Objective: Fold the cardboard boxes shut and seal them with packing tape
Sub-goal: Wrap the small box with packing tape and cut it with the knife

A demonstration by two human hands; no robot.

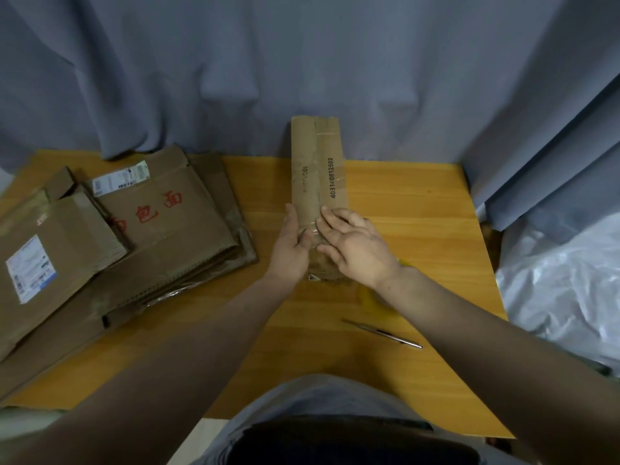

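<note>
Clasping the near end of the long narrow box [318,162], the left hand [291,245] wraps its side with the thumb on top, while the right hand [355,245] lies flat with straight fingers pressing clear tape [313,231] down over the centre seam.

Under the box is the wooden table [419,229], where it lies lengthwise, pointing away from the person. Left of the box sits a pile of flattened cartons [161,229]; lying flat like that, they hold nothing. The box itself has its flaps folded shut, so I cannot tell what is inside.

This looks like the sealing step: smoothing the strip at the near end. Next, I would guess, the tape needs rubbing firmly along the seam and over the edge. Just behind the box's near end, half hidden by the right wrist, is a yellowish tape roll [372,300]; nearer the person lies a thin metal tool [382,333].
</note>
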